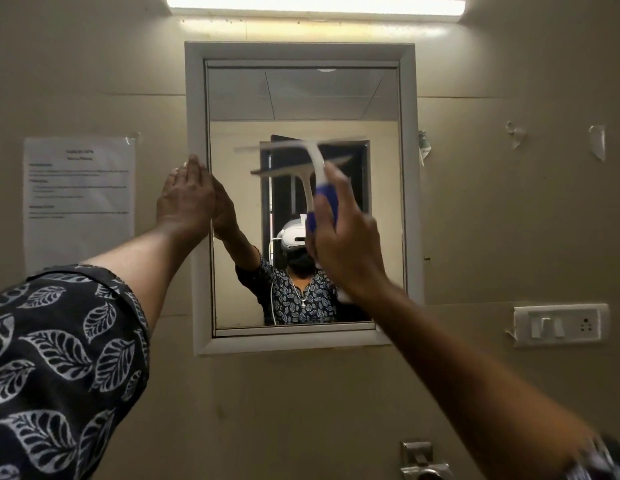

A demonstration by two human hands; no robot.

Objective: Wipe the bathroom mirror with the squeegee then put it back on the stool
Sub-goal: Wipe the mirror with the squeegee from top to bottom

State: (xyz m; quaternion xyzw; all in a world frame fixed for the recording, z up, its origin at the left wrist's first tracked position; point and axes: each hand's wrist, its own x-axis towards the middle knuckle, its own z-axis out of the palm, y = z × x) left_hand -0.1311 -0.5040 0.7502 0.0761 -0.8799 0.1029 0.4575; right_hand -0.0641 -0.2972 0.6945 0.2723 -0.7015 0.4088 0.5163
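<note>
While the squeegee (317, 157) rides the middle of the mirror (301, 95), blade roughly level and motion-blurred, the right hand (346, 247) has its fingers wrapped round the blue handle. Left hand (185, 199): fingers straight, flat against the left side of the frame (197, 98), holding nothing.

My read for a clean pass: full blade contact, even pressure, straight overlapping strokes, neither end lifting. The glass is recessed, so the corners need care.

Around it: beige wall, taped paper notice (78, 202) left, switch plate (561, 325) right, tube light (315, 3) above, metal fitting (422, 459) below. Stool not in view.
</note>
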